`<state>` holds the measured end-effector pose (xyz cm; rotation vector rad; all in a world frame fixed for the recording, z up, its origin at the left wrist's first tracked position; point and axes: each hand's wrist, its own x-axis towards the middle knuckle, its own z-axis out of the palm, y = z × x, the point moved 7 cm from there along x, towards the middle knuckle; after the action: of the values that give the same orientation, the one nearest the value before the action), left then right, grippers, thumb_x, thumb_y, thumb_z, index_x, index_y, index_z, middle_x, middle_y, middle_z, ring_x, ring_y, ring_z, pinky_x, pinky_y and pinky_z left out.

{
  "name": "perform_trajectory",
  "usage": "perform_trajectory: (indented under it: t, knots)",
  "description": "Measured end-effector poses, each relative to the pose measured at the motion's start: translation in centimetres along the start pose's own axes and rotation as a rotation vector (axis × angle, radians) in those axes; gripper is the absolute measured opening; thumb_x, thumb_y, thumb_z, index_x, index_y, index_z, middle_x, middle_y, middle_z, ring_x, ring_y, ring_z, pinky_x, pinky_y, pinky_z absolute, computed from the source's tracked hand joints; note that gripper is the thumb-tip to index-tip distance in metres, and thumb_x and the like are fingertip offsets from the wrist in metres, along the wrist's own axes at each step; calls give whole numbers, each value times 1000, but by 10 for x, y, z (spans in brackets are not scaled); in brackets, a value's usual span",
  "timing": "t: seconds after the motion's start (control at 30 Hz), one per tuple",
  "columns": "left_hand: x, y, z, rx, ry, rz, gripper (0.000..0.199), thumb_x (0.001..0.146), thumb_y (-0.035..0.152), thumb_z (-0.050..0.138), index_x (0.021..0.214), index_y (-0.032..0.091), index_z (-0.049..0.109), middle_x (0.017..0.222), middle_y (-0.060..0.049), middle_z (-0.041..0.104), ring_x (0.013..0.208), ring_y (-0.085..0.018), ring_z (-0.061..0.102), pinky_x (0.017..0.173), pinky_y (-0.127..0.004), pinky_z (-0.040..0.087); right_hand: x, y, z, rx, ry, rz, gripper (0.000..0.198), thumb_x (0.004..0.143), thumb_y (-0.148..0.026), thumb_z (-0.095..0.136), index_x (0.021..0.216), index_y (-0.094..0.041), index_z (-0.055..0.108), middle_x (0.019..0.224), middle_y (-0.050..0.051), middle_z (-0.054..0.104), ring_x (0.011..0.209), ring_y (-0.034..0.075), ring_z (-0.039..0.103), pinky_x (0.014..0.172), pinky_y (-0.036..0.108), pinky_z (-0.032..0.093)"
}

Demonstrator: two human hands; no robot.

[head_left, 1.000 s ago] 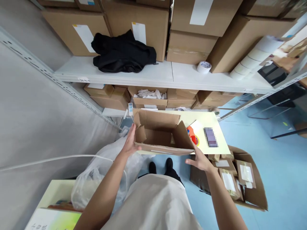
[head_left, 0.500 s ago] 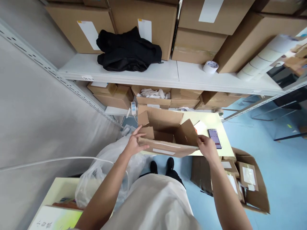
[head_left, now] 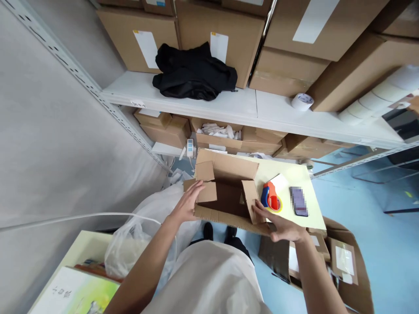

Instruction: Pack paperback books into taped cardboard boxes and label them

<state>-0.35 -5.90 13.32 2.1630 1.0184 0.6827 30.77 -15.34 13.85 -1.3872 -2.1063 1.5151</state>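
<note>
An open cardboard box [head_left: 229, 165] stands at the near edge of the pale yellow table [head_left: 294, 172], its mouth up and its top flaps raised or folded at angles. My left hand [head_left: 187, 204] grips the box's left side, fingers over the side flap. At the opposite end my right hand [head_left: 281, 224] has its fingers on the right flap and the thumb lower, by the front corner. Just right of the box lies an orange and blue tape dispenser [head_left: 271, 196]. Beyond it is a phone [head_left: 299, 201]. The inside of the box is dark, and its bottom is partly hidden by flaps.
A shelf [head_left: 225, 104] with large cartons, a black garment [head_left: 196, 72] and tape rolls [head_left: 302, 101] runs across the back. A big carton of small parcels [head_left: 343, 259] stands on the floor at right. A clear plastic bag [head_left: 144, 235] hangs at left.
The box has tipped back toward upright and come down to the table. My right fingers have shifted onto the right flap. The tape dispenser, mostly hidden before, now shows.
</note>
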Motion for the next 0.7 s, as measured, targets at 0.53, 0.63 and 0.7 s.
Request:
perform_trajectory:
  t: [0.53, 0.63, 0.7]
  knots:
    - [-5, -13, -1, 128, -54, -35, 89, 70, 66, 63, 142, 19, 40, 139, -16, 49, 130, -36, 43, 113, -57, 18, 26, -3, -22, -139, 80, 152, 58, 70, -53, 73, 122, -28, 66, 148, 9, 42, 133, 34, 43, 109, 48, 36]
    - [-6, -15, -1, 142, -81, -49, 81, 72, 59, 64, 140, 20, 42, 137, -15, 52, 128, -35, 45, 113, -58, 16, 39, 4, -27, -201, 138, 173, 46, 71, -52, 72, 109, -27, 73, 131, 9, 59, 119, 31, 56, 101, 42, 44]
    - [-5, -18, -1, 111, -38, -60, 68, 78, 50, 61, 137, 20, 45, 131, -14, 57, 124, -31, 49, 112, -54, 24, 48, 13, -35, -251, 287, 247, 37, 74, -53, 68, 98, -26, 75, 109, 10, 69, 104, 30, 63, 92, 40, 49]
